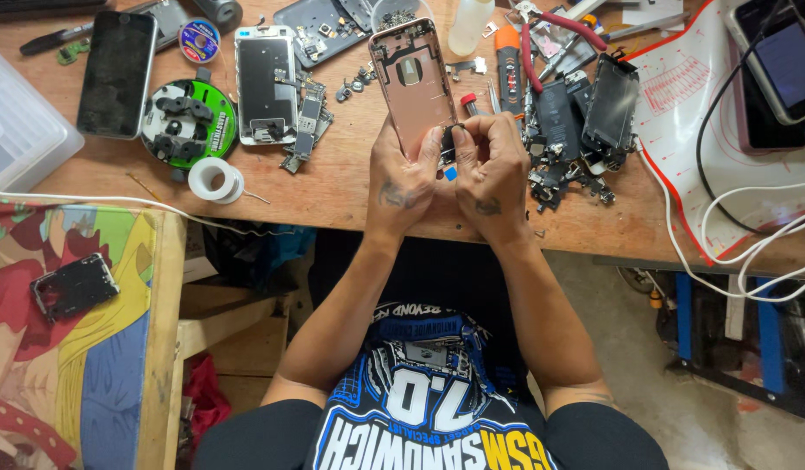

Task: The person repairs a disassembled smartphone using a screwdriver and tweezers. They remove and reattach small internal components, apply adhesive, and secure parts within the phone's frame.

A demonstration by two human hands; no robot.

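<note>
**Two hands on a stripped phone shell at the bench edge**

At the far left lay a clear plastic box, then a dark phone face up, a green round fixture, a roll of white tape and an opened phone chassis. The left hand rose from the near edge of the wooden bench, wrist bent upward, fingers closed around the lower end of the pink phone housing, which stood tilted away with its inside showing. The right hand met it just beside, its fingertips pinched together at the housing's lower right corner; what they gripped was too small to tell. Right of them, loose parts, red-handled pliers and a black screen panel crowded the bench, leaving bare wood only near the hands.
</note>
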